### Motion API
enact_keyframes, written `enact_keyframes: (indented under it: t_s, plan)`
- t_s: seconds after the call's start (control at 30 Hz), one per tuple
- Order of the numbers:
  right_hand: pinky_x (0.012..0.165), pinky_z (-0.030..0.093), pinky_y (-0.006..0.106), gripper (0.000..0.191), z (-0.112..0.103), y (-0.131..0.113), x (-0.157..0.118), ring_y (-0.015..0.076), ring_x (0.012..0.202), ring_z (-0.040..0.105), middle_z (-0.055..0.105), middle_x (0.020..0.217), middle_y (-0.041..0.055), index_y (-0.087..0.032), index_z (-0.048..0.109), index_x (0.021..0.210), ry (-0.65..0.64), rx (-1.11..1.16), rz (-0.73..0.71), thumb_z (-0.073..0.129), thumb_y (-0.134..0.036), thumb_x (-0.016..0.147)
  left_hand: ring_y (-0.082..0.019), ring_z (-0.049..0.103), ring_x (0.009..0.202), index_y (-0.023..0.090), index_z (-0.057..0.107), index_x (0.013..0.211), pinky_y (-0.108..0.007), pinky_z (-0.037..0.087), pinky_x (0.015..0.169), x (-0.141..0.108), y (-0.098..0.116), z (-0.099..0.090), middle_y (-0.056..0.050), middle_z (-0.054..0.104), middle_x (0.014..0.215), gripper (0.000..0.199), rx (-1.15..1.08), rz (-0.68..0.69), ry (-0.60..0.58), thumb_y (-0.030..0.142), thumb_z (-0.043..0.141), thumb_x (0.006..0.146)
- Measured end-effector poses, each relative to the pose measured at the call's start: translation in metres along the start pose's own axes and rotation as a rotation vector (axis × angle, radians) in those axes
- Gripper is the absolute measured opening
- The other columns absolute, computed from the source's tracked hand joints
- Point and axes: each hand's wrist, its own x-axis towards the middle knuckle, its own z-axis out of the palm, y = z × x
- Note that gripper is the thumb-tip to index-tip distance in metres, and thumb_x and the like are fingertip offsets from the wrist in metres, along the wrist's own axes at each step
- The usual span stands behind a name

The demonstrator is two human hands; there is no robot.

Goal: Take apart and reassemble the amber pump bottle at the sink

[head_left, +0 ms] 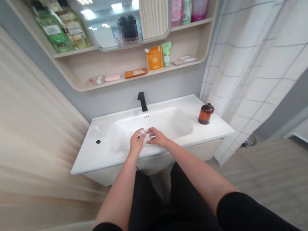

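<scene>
Both of my hands are close together over the front of the white sink basin [179, 123]. My left hand [136, 141] has its fingers closed around a small whitish piece [142, 132], whose kind I cannot make out. Right beside it, my right hand [159, 137] curls its fingers round a small clear container [152, 135], mostly covered by the fingers. Whether the two pieces touch or are joined does not show clearly. Behind the hands stands the black faucet [142, 101].
A brown bottle [206, 114] stands on the countertop's right side. Above the sink, a shelf [87, 88] holds an orange pouch [155, 57], a green tube [166, 54] and small packs. Larger bottles flank the mirror [108, 16]. A beige curtain [18, 114] hangs at left.
</scene>
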Motion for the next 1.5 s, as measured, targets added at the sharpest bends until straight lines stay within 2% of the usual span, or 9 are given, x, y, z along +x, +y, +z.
enact_keyframes:
  t_s: [0.1, 0.3, 0.43, 0.57, 0.8, 0.97, 1.13, 1.3, 1.5]
  plan:
    - [0.098, 0.063, 0.048, 0.074, -0.001, 0.002, 0.001, 0.0239, 0.101, 0.070, 0.069, 0.127, 0.0041, -0.030, 0.058, 0.115, 0.027, -0.039, 0.012, 0.103, -0.043, 0.057, -0.031, 0.077, 0.128, 0.025, 0.071, 0.139, -0.050, 0.060, 0.113, 0.001, -0.007, 0.001, -0.013, 0.083, 0.132, 0.047, -0.064, -0.013, -0.040, 0.042, 0.076, 0.096]
    - [0.101, 0.062, 0.049, 0.077, -0.001, 0.003, 0.002, 0.0249, 0.101, 0.071, 0.072, 0.125, 0.0065, -0.029, 0.061, 0.123, 0.081, -0.115, 0.041, 0.103, -0.042, 0.060, -0.032, 0.071, 0.138, 0.025, 0.076, 0.132, -0.050, 0.056, 0.120, 0.012, -0.016, -0.003, -0.012, 0.078, 0.145, 0.043, -0.074, -0.014, -0.083, 0.041, 0.076, 0.093]
    - [0.100, 0.063, 0.047, 0.077, 0.000, 0.005, 0.003, 0.0253, 0.104, 0.072, 0.073, 0.124, 0.0072, -0.028, 0.064, 0.128, 0.102, -0.143, 0.040, 0.102, -0.038, 0.061, -0.033, 0.074, 0.130, 0.023, 0.076, 0.137, -0.053, 0.057, 0.117, 0.015, -0.023, -0.004, -0.015, 0.080, 0.141, 0.055, -0.169, -0.060, -0.088, 0.048, 0.081, 0.089]
    - [0.096, 0.065, 0.045, 0.078, 0.000, 0.006, 0.002, 0.0253, 0.105, 0.073, 0.075, 0.123, 0.0073, -0.027, 0.067, 0.134, 0.114, -0.171, 0.039, 0.101, -0.035, 0.064, -0.034, 0.074, 0.129, 0.021, 0.076, 0.142, -0.054, 0.061, 0.111, 0.015, -0.029, -0.003, -0.016, 0.078, 0.145, 0.058, -0.286, -0.100, -0.118, 0.055, 0.074, 0.093]
    - [0.089, 0.066, 0.042, 0.082, 0.001, 0.010, 0.002, 0.0276, 0.110, 0.074, 0.074, 0.135, 0.0110, -0.029, 0.071, 0.144, 0.112, -0.204, -0.023, 0.101, -0.035, 0.067, -0.031, 0.073, 0.124, 0.025, 0.082, 0.128, -0.049, 0.064, 0.109, 0.019, -0.039, -0.002, -0.012, 0.076, 0.127, 0.042, -0.126, 0.040, -0.004, 0.042, 0.086, 0.090]
    - [0.098, 0.065, 0.045, 0.083, -0.003, 0.016, 0.004, 0.0281, 0.111, 0.075, 0.076, 0.130, 0.0098, -0.029, 0.073, 0.145, 0.150, -0.219, -0.014, 0.102, -0.036, 0.067, -0.030, 0.073, 0.120, 0.023, 0.075, 0.142, -0.051, 0.065, 0.105, 0.019, -0.046, 0.000, -0.013, 0.075, 0.130, 0.054, -0.243, -0.047, -0.064, 0.046, 0.083, 0.093]
    - [0.107, 0.062, 0.049, 0.082, -0.004, 0.018, 0.006, 0.0275, 0.108, 0.076, 0.079, 0.124, 0.0086, -0.028, 0.074, 0.144, 0.173, -0.235, -0.009, 0.103, -0.036, 0.068, -0.031, 0.074, 0.123, 0.021, 0.072, 0.145, -0.057, 0.060, 0.114, 0.019, -0.043, 0.000, -0.015, 0.079, 0.133, 0.063, -0.329, -0.127, -0.107, 0.048, 0.083, 0.090]
    - [0.109, 0.061, 0.049, 0.084, -0.002, 0.017, 0.004, 0.0274, 0.108, 0.076, 0.078, 0.128, 0.0088, -0.029, 0.074, 0.146, 0.181, -0.262, -0.038, 0.103, -0.035, 0.067, -0.029, 0.076, 0.115, 0.021, 0.076, 0.136, -0.054, 0.063, 0.109, 0.018, -0.037, -0.002, -0.014, 0.081, 0.129, 0.060, -0.311, -0.150, -0.085, 0.046, 0.088, 0.083]
    - [0.104, 0.062, 0.047, 0.087, -0.004, 0.014, 0.004, 0.0265, 0.106, 0.075, 0.078, 0.128, 0.0078, -0.030, 0.072, 0.147, 0.193, -0.246, -0.035, 0.102, -0.035, 0.066, -0.030, 0.075, 0.119, 0.021, 0.079, 0.132, -0.052, 0.063, 0.106, 0.016, -0.033, -0.002, -0.014, 0.078, 0.135, 0.053, -0.357, -0.156, -0.094, 0.039, 0.081, 0.082]
